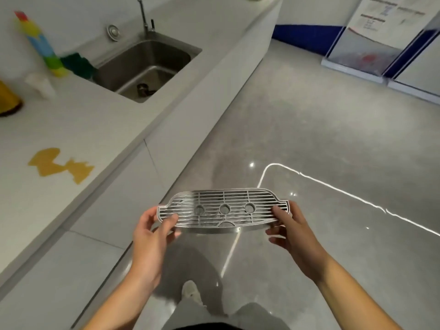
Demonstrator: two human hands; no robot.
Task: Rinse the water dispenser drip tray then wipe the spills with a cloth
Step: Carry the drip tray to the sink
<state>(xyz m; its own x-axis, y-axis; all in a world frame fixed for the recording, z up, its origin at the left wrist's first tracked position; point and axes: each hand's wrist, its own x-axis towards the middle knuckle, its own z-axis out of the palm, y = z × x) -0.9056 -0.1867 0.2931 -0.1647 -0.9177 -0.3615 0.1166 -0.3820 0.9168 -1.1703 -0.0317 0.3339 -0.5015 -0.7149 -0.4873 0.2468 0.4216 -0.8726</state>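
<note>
Our left thumb (169,219) lies on top of the grille at one end of the drip tray (223,209), with the fingers curled underneath, so the left hand (152,231) pinches that end. At the other end our right thumb (279,214) presses on the slats while the fingers bend below the rim, and the right hand (289,232) grips it likewise. Between the two hands we hold the tray roughly level, grille upward, in the air over the grey floor (321,129), in front of our body and above one shoe (190,291). It is apart from the white counter (100,120) on our left. On that counter we see a yellow spill (60,164) near the front edge. Farther along, the steel sink (147,65) is set into the top, with a faucet (142,13) behind it. A green cloth (77,64) lies at the sink's left rim, just beside a multicoloured bottle (41,44).
</note>
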